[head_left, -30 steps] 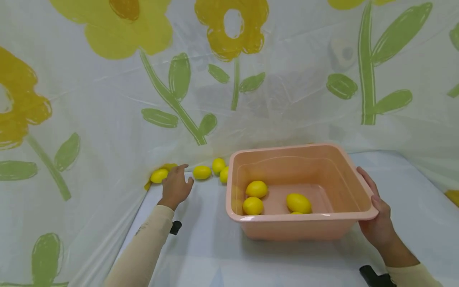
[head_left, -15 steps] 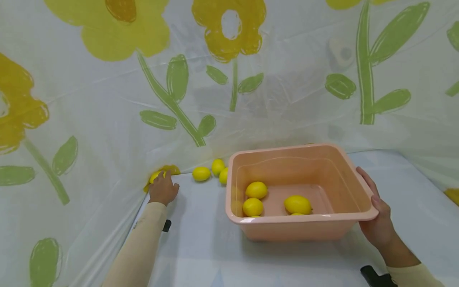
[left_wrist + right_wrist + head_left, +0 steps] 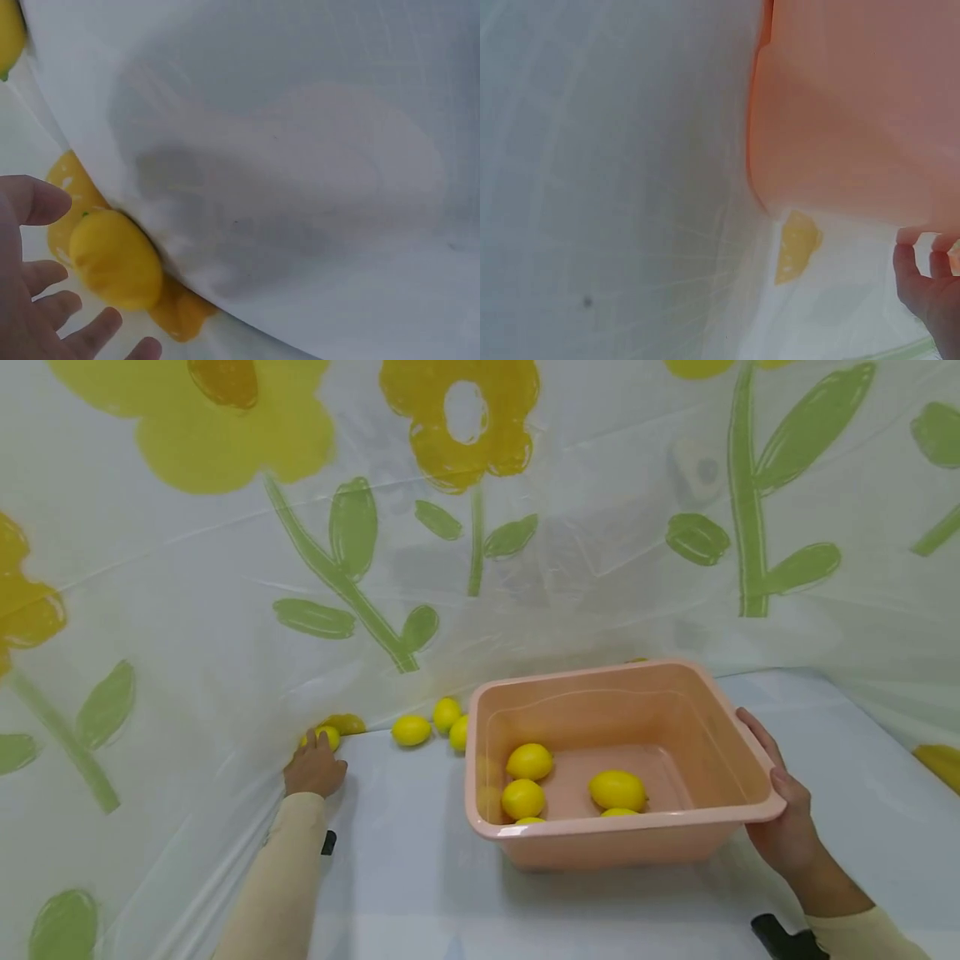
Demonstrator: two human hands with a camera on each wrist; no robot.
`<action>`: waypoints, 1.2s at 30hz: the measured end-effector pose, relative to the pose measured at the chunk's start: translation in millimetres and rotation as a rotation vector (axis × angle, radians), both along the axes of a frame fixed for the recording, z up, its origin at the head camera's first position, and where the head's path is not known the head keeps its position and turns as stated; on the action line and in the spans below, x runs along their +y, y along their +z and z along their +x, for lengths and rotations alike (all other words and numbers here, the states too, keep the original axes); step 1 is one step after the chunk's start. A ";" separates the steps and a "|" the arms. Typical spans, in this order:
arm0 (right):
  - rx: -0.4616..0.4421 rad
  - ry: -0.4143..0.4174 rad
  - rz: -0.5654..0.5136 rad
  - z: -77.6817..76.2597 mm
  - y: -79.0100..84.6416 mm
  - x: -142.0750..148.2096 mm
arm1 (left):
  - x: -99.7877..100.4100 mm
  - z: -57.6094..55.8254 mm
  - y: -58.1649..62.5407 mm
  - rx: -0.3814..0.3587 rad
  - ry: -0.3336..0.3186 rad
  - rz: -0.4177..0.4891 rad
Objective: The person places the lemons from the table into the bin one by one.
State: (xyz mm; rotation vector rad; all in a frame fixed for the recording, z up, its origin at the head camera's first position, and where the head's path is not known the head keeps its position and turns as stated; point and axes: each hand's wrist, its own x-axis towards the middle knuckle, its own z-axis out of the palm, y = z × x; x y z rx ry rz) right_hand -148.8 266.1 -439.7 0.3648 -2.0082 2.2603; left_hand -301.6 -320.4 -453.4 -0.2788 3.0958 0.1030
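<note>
At the back left corner of the table, my left hand (image 3: 313,772) reaches over a lemon (image 3: 329,737), partly covering it in the head view. In the left wrist view the fingers spread beside this lemon (image 3: 116,259), with a gap visible between thumb and lemon. My right hand (image 3: 786,827) grips the right rim of a pink plastic basin (image 3: 600,846), thumb on the near side and fingers beyond the edge. Inside the basin lie several lemons (image 3: 617,790), some partly hidden by its front rim.
Several more lemons (image 3: 411,730) lie along the table's back edge, one partly behind the basin's left side. A white curtain (image 3: 600,568) printed with yellow flowers hangs behind and to the left. A pale cloth (image 3: 420,877) covers the table.
My left hand has moved left and slightly down onto the corner lemon. My right hand keeps its hold on the basin. The view has turned a little left.
</note>
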 end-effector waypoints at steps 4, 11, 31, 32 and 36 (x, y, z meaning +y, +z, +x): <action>0.004 0.002 -0.001 0.4 0.2 -1.9 | -4.8 4.5 -0.5 -0.008 0.018 0.008; -0.017 0.002 0.003 1.7 1.2 -3.3 | -13.0 -0.4 -7.2 0.029 0.042 -0.004; 0.001 -0.001 0.002 -1.5 -0.8 -1.1 | -19.1 -7.6 -15.0 0.091 0.088 0.010; 0.004 0.000 -0.001 -1.8 -1.1 -0.7 | -19.5 -9.5 -15.3 0.084 0.092 0.038; 0.021 0.006 -0.008 -3.1 -3.2 0.9 | -19.0 -14.3 -13.9 0.066 0.093 0.138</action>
